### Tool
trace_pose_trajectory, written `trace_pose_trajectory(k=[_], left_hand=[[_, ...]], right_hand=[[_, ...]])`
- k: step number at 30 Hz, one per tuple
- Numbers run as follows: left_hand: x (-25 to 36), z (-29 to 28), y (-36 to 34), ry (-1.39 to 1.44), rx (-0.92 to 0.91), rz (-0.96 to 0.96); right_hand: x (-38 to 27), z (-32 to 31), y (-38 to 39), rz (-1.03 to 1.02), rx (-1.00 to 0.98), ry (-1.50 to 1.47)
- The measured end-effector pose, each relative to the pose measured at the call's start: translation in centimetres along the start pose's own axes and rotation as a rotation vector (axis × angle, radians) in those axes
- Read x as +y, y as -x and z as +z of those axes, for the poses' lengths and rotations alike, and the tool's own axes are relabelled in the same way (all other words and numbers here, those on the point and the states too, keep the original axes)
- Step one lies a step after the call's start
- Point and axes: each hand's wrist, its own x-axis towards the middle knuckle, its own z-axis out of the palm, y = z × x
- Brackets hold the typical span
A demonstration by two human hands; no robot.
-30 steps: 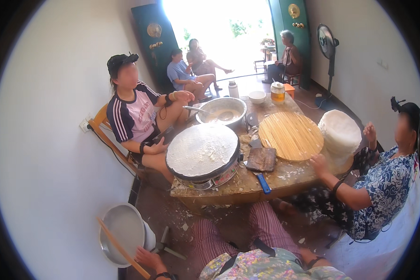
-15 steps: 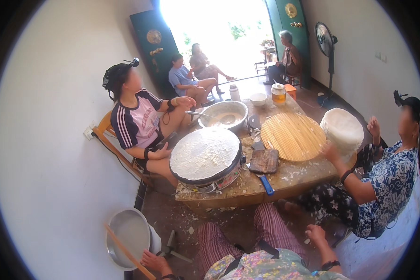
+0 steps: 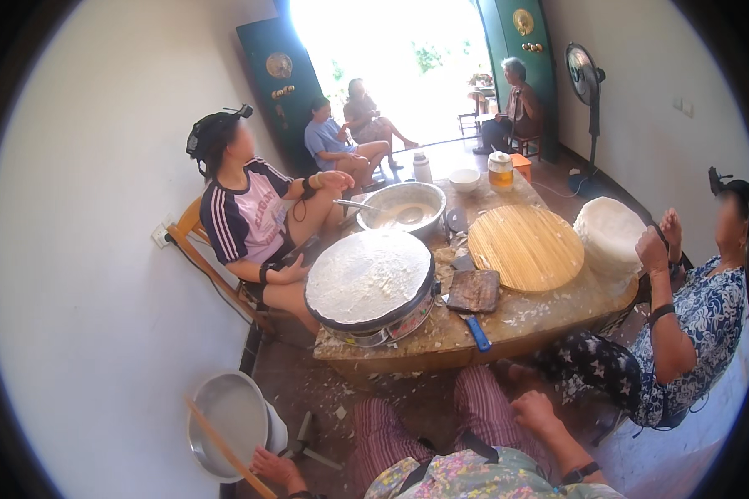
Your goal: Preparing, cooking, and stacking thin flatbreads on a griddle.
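Observation:
My left hand (image 3: 273, 466) is low at the left, its fingers curled near the rim of a metal basin (image 3: 225, 416), beside a wooden stick (image 3: 210, 422) lying slanted across it; what they grip is unclear. Above my right thigh, my right hand (image 3: 534, 413) holds nothing visible, fingers loosely bent. Ahead on the table (image 3: 374, 353) stands a round griddle (image 3: 366, 270) coated white, with a batter bowl (image 3: 401, 200) and ladle (image 3: 349, 203) behind it, a dark square block (image 3: 474, 291), a blue-handled scraper (image 3: 478, 331), a round bamboo board (image 3: 526, 245) and stacked thin white sheets (image 3: 607, 233).
A co-worker (image 3: 241, 208) sits at the left on a chair; another (image 3: 691, 316) at the right raises both hands by the stack. Three people (image 3: 329, 137) sit by the open doorway. A standing fan (image 3: 583, 71), jar (image 3: 500, 173), flask (image 3: 422, 168) and small bowl (image 3: 463, 180) are beyond.
My right hand has come up into view and risen toward my right knee. The right co-worker's nearer hand has lifted from the board's edge. The view has shifted slightly.

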Motion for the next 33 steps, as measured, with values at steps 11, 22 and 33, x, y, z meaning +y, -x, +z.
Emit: trace_pose_trajectory(k=[11, 22, 33], left_hand=[[-0.1, 0.2, 0.0, 0.007, -0.013, 0.003], [0.7, -1.7, -0.2, -0.064, -0.063, -0.054], [0.5, -1.6, -0.1, -0.012, -0.078, -0.065]], right_hand=[[-1.4, -2.7, -0.8, -0.038, 0.093, -0.178], [-2.7, -1.1, -2.1, -0.077, -0.136, -0.059], [-3.3, -2.3, -1.7, -0.009, -0.204, -0.137]])
